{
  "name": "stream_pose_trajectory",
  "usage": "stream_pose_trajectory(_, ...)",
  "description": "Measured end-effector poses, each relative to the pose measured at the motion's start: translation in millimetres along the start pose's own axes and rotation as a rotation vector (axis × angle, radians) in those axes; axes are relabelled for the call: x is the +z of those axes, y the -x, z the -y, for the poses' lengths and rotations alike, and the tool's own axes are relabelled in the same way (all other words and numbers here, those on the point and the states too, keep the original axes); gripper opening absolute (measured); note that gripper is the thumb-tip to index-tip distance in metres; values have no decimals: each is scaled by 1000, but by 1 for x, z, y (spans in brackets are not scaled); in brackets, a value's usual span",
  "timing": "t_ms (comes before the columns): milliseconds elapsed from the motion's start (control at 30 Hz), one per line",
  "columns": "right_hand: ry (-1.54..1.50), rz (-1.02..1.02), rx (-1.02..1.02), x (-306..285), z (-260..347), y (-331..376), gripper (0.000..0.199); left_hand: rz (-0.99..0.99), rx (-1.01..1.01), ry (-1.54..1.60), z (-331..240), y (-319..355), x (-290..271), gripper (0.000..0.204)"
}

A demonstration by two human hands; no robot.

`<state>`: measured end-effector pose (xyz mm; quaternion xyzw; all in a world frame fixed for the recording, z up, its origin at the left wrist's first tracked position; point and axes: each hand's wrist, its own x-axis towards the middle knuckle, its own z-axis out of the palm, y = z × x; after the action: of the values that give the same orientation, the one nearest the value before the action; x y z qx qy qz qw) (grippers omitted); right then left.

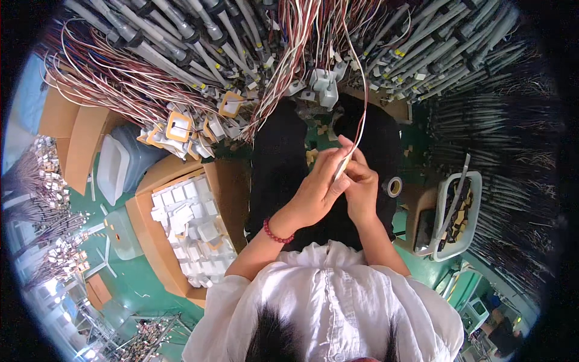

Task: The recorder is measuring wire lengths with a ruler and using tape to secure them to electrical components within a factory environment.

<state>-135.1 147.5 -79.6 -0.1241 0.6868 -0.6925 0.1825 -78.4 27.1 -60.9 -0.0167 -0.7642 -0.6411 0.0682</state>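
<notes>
In front of my lap my two hands meet, both with fingers closed. A thin bundle of white and red-brown wires (363, 114) comes down from the hanging bunch above and ends between them. My left hand (315, 188), with a red bead bracelet (277, 233) at its wrist, grips the wires' lower end. On the right, my right hand (362, 188) has its fingers curled in against the same end, thumb toward the left hand. A pale piece shows between the fingers; its shape is mostly hidden.
At left stands a cardboard box (148, 232) of white square parts. Yellow-rimmed white squares (179, 126) hang on wires above it. Grey cable bundles (443, 54) fill the far side. At right are a roll of tape (394, 187) and a white bin (473, 205) with small yellowish pieces.
</notes>
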Motion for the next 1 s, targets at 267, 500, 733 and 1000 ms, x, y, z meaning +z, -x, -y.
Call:
stream_pose_trajectory(267,-104,47,-61,-3,-13,-1,24,-4,-90,63,2,3,-3,51)
stream_pose_trajectory(500,-408,-46,147,8,-1,5,27,-64,116,-18,9,4,10,52)
stream_pose_trajectory(733,-364,63,-24,0,-18,2,25,-117,78,-18,9,6,16,49)
stream_pose_trajectory(1000,-68,43,-31,4,-2,7,20,-68,89,-249,0,-2,-18,56)
